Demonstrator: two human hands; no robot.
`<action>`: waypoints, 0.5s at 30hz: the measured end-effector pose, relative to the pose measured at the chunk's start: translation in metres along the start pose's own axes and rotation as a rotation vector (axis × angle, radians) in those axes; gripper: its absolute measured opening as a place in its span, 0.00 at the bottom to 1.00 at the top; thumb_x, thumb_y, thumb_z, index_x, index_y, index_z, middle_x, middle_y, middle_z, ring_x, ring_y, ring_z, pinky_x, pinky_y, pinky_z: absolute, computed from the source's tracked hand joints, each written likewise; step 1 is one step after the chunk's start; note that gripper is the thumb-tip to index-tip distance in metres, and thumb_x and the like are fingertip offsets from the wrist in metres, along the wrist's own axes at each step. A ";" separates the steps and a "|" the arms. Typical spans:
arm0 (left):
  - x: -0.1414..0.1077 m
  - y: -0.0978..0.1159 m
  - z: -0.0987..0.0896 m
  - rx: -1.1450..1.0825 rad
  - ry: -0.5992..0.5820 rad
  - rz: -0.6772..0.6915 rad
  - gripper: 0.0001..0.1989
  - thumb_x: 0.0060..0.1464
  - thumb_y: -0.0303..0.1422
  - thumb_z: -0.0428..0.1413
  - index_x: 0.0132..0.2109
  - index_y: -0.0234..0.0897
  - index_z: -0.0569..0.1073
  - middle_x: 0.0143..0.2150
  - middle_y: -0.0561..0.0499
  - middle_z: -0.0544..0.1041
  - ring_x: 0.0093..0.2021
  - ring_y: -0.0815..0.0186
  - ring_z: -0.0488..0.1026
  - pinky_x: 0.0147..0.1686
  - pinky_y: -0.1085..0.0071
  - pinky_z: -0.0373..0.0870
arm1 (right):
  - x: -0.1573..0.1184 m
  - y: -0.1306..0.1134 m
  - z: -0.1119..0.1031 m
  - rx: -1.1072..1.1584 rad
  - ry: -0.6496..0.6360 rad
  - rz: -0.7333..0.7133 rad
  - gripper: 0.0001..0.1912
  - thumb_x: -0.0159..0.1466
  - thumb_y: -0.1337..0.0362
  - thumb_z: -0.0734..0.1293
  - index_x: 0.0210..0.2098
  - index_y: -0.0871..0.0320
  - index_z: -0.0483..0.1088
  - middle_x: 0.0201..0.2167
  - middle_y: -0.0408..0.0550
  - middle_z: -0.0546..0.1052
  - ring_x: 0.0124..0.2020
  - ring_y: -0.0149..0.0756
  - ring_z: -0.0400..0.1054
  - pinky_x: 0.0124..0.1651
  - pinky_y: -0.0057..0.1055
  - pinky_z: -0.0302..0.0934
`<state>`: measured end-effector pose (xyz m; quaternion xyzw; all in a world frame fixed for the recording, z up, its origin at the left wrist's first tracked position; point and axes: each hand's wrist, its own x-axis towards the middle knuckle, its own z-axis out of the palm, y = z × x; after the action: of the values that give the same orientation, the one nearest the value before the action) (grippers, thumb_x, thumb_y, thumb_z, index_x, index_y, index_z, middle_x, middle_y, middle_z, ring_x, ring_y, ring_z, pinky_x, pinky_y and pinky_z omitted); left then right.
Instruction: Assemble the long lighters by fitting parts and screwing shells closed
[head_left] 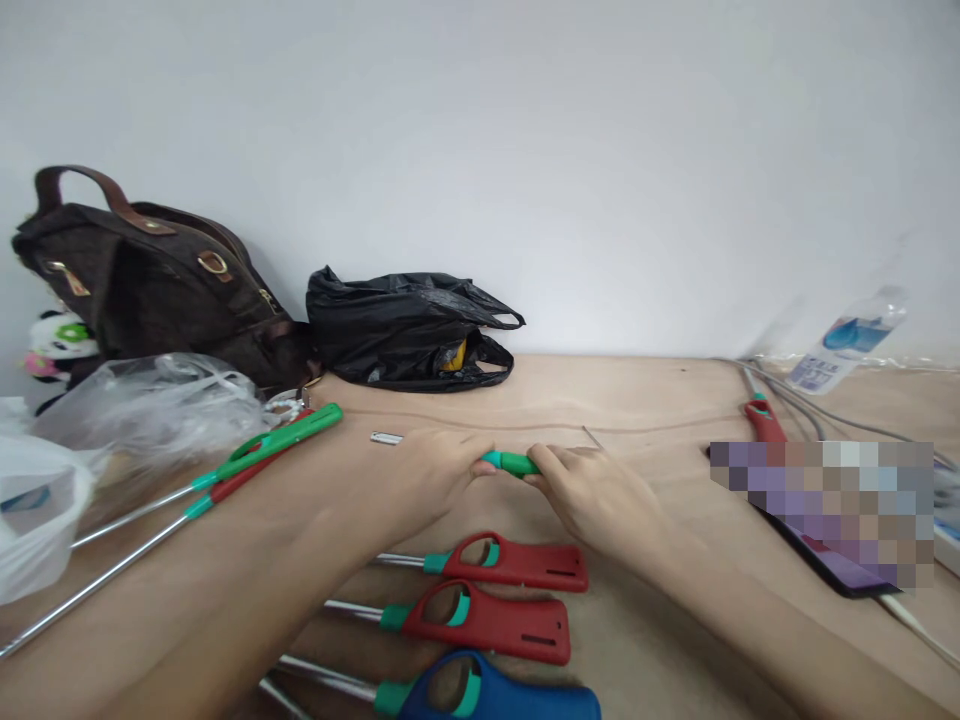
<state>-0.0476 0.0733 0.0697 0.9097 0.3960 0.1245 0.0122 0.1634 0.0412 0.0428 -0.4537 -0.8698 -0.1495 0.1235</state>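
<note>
My left hand [446, 465] and my right hand [596, 495] meet over the middle of the table, both closed on a green long-necked lighter [517, 463]. Only a short stretch of its green body and teal collar shows between them; the rest is covered by my fingers. A thin metal rod [592, 437] sticks up behind my right hand, and I cannot tell what it belongs to. Below my hands lie two red lighters [525, 565] and a blue lighter [517, 690], side by side, metal necks pointing left. Just behind my left hand is a small metallic piece [387, 438].
At left, a green lighter [285, 432] rests across a red one near clear plastic bags [165, 400]. Behind stand a dark backpack [172, 290] and a black plastic bag [397, 330]. To the right are a phone [817, 560], cables, another red lighter [765, 420] and a bottle [847, 340].
</note>
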 end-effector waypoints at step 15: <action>-0.004 0.004 0.008 -0.009 -0.026 0.015 0.08 0.59 0.26 0.50 0.30 0.37 0.67 0.25 0.53 0.73 0.26 0.63 0.70 0.24 0.71 0.55 | -0.001 -0.004 0.000 -0.082 0.010 -0.058 0.07 0.68 0.65 0.61 0.33 0.58 0.63 0.24 0.48 0.76 0.22 0.40 0.71 0.24 0.33 0.36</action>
<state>-0.0454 0.0678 0.0620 0.9142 0.3883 0.1144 0.0203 0.1606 0.0383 0.0423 -0.4324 -0.8750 -0.1909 0.1050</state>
